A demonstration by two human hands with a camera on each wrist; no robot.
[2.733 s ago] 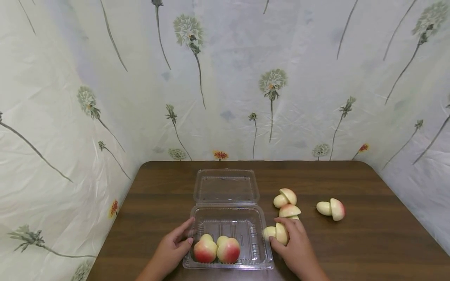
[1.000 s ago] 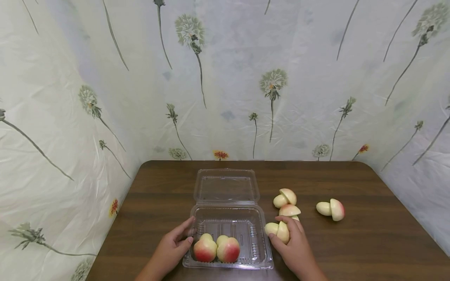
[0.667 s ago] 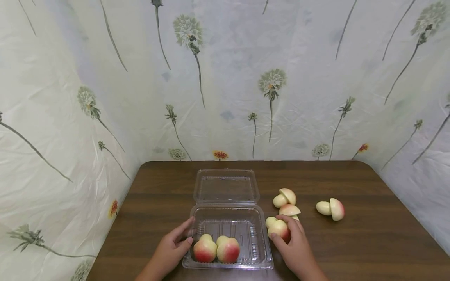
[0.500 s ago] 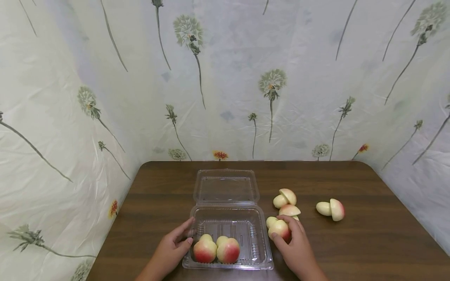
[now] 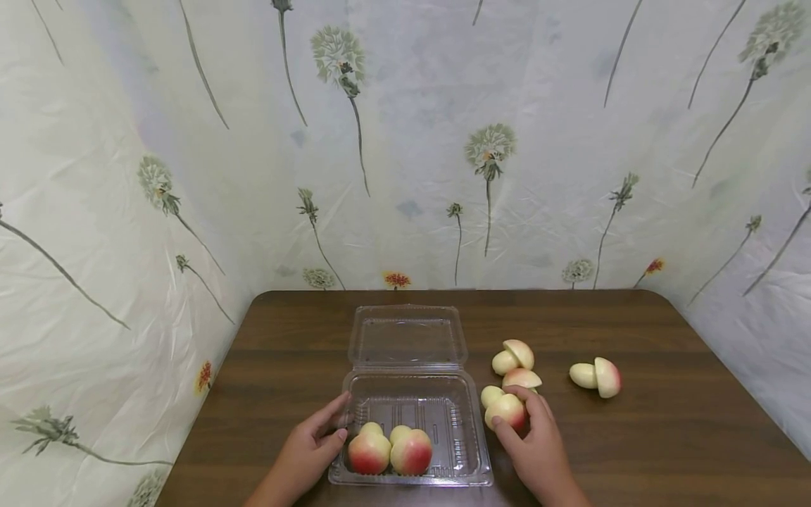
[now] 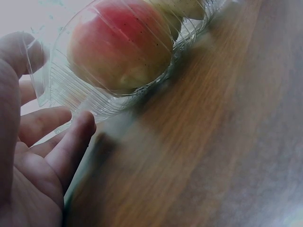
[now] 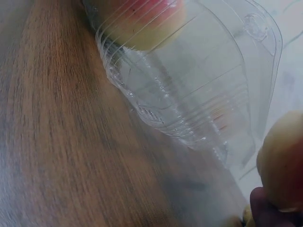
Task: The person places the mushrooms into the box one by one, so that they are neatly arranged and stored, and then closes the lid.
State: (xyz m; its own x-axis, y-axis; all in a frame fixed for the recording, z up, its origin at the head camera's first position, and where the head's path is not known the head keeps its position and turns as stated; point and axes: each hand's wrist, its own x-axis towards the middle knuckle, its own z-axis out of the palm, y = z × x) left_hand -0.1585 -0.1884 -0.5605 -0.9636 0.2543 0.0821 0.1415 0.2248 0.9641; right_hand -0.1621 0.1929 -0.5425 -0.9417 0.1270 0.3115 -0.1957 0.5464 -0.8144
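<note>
My right hand holds a toy mushroom by its rounded cap, thumb on the near side and fingers on the far side. Its cream stem points back and left, and the red blush faces me. In the right wrist view this mushroom shows at the edge, a fingertip under it. My left hand grips the left rim of a clear plastic container, thumb by the lip and other fingers at the side wall. Two toy mushrooms lie side by side along its front, red caps toward me.
The hinged lid lies back, opened away from me. Beyond the right hand lie two more toy mushrooms close together, the nearer one partly hidden. Another toy mushroom lies farther right on the brown wooden table. Floral-patterned cloth surrounds the table.
The mushroom in my right hand has turned, from stem pointing left to red cap facing me, and shifted slightly right and away from the container. My left hand has stayed on the rim.
</note>
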